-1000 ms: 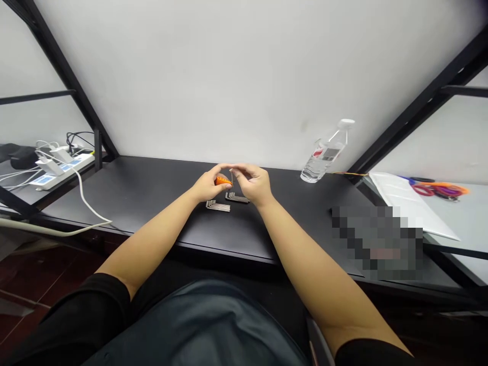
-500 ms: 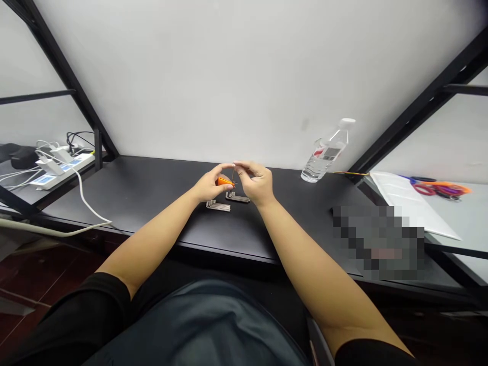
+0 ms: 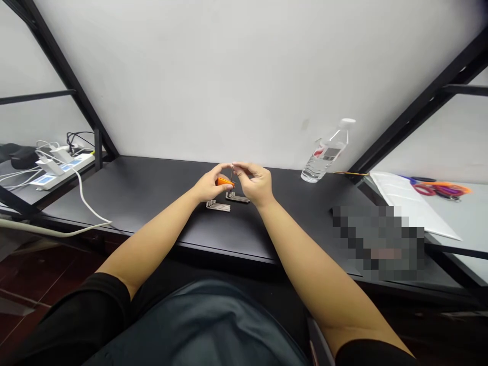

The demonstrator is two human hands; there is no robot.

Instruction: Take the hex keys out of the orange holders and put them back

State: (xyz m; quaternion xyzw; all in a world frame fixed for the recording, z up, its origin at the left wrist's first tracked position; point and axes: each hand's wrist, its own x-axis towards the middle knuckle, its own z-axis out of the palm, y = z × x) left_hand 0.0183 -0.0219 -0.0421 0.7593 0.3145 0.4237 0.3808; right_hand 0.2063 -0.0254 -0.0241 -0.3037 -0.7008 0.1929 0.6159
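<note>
My left hand (image 3: 209, 185) is closed around an orange hex key holder (image 3: 224, 181), its thumb along the near side. Between the fingertips of my right hand (image 3: 256, 182) is the upper end of a thin hex key (image 3: 232, 174), which stands upright at the holder's right end. Whether its lower end sits inside a slot I cannot tell. On the black desk below my hands lie two rows of L-shaped hex keys: a nearer row (image 3: 218, 206) and a farther row (image 3: 238, 198), each with several keys side by side.
A water bottle (image 3: 325, 152) stands by the wall at the right. A blurred-out dark object (image 3: 377, 244) and a white sheet (image 3: 412, 203) lie at the desk's right. Scissors and coloured items (image 3: 438, 189) are beyond. A power strip (image 3: 63, 170) with cables is at the left.
Both hands stay nearly in place. My right fingertips have shifted very slightly left and down with the upright hex key.
</note>
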